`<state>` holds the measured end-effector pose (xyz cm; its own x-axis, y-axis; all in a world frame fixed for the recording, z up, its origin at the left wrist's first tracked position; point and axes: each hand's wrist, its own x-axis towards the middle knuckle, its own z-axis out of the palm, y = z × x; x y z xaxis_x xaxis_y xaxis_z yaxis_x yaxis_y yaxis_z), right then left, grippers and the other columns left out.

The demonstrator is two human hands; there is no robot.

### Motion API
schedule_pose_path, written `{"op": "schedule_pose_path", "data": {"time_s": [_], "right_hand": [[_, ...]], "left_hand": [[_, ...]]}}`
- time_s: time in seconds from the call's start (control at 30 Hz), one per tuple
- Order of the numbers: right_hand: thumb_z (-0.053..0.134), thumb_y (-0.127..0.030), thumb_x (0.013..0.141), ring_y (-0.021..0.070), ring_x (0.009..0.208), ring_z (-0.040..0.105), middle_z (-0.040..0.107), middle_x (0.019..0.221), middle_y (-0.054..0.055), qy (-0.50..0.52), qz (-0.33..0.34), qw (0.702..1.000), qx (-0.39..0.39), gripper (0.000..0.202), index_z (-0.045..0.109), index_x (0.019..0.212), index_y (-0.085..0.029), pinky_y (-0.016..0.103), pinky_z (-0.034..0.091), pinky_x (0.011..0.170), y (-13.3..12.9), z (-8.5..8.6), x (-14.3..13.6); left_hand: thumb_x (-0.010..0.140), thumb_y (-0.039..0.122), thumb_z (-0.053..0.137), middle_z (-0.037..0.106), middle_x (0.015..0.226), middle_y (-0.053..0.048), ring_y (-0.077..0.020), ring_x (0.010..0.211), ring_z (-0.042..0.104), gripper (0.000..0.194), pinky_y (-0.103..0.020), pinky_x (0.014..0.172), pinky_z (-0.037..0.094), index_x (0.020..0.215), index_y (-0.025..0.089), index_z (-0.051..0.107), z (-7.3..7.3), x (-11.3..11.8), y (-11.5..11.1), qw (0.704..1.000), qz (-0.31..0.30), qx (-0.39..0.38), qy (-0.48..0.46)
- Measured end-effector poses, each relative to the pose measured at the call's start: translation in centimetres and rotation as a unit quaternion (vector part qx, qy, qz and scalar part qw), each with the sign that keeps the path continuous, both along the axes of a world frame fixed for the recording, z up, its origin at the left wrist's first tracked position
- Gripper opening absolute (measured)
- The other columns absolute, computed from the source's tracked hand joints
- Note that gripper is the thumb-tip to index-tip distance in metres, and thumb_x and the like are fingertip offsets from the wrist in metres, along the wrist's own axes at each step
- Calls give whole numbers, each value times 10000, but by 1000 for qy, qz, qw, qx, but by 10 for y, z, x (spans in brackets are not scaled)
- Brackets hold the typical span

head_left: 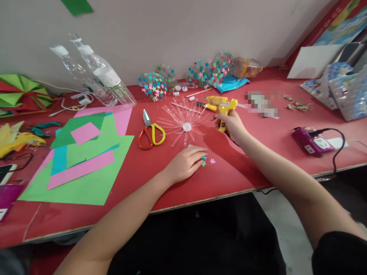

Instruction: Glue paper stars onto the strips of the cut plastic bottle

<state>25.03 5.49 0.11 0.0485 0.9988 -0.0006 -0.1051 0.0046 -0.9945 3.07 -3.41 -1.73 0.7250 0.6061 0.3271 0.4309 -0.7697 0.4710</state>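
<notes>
My right hand [233, 125] grips the handle of a yellow glue gun [228, 109], its nozzle pointing left above the red table. My left hand [187, 162] lies low on the table with fingers stretched out, the fingertips at a few small stars, among them a green star [204, 164]. A pink star [212, 161] rests just right of them. Between and beyond my hands sits a clear plastic bottle piece cut into strips [187, 126], splayed out like a flower. Red-and-yellow-handled scissors [151, 131] lie left of it, blades slightly apart.
Coloured paper sheets [86, 168] cover the left side. Clear bottles [100, 72] lean against the wall. Star-covered clear pieces [155, 84] stand at the back. A purple power socket [314, 143] with cords is at right. The table's front edge [200, 200] runs below my hands.
</notes>
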Motion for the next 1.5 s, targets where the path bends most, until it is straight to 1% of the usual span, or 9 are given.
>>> {"op": "schedule_pose_path", "data": {"time_s": [0.13, 0.3, 0.63, 0.8, 0.97, 1.17, 1.27, 1.33, 1.5], "right_hand": [[620, -209, 656, 91, 423, 501, 606, 554, -3, -88, -8, 996, 16, 68, 593, 699, -164, 222, 347, 402, 1, -3, 16], [617, -236, 669, 83, 459, 511, 652, 670, -9, -35, -25, 998, 34, 118, 572, 764, -183, 230, 367, 450, -4, -13, 20], [660, -192, 675, 73, 532, 510, 604, 734, -22, 14, 35, 999, 31, 142, 595, 802, -192, 227, 373, 498, -25, -9, 14], [663, -205, 682, 82, 555, 505, 601, 754, -8, -1, 48, 999, 11, 147, 600, 815, -199, 220, 379, 488, -34, -5, 9], [658, -210, 691, 99, 576, 522, 607, 774, 1, -45, 64, 997, 22, 135, 596, 812, -204, 226, 394, 490, -38, -5, 5], [651, -207, 712, 99, 581, 525, 613, 801, 2, -46, 58, 996, 42, 119, 604, 821, -206, 237, 411, 518, -40, -3, 5], [648, -206, 726, 108, 614, 528, 604, 831, -2, -33, 41, 997, 63, 126, 595, 839, -221, 245, 427, 544, -45, -1, 8], [647, -217, 741, 111, 630, 525, 590, 825, -12, -42, 47, 995, 82, 119, 591, 844, -231, 250, 436, 563, -51, 2, 10], [638, -257, 767, 147, 675, 570, 590, 751, -7, -215, 166, 950, 156, 42, 602, 770, -236, 291, 479, 620, -70, 9, 5]], "left_hand": [[950, 260, 487, 655, 1012, -116, -224, 944, 590, 244, -398, 872, 493, 1048, 129, 668, 7, 20, 0, 997, -7, 28, 73], [913, 271, 551, 612, 915, -104, -237, 876, 552, 198, -376, 797, 481, 901, 113, 670, 13, 41, 1, 987, 34, 40, 155], [918, 183, 534, 647, 939, -95, -206, 889, 601, 164, -356, 813, 519, 1031, 127, 638, 12, 1, -2, 996, 71, 22, 52], [917, 191, 527, 642, 931, -101, -217, 883, 605, 154, -364, 807, 530, 982, 118, 646, 13, 8, -8, 994, 28, 27, 103], [912, 279, 544, 614, 826, -104, -236, 815, 601, 199, -371, 729, 535, 834, 110, 616, 11, 18, -20, 983, 77, 83, 143], [906, 63, 402, 585, 715, -82, -202, 701, 580, 283, -329, 638, 495, 695, 136, 577, 6, 20, -27, 972, 52, 135, 185], [918, 122, 439, 603, 713, -53, -167, 684, 589, 214, -297, 646, 496, 759, 146, 580, 12, 18, -27, 994, 87, 30, 51], [930, 184, 463, 605, 689, -10, -123, 617, 586, 137, -253, 607, 495, 847, 162, 570, 18, 17, -27, 980, 127, -126, -84], [935, 269, 485, 608, 644, 32, -75, 506, 574, 110, -189, 500, 481, 892, 175, 523, 25, 20, -28, 842, 155, -421, -298]]}}
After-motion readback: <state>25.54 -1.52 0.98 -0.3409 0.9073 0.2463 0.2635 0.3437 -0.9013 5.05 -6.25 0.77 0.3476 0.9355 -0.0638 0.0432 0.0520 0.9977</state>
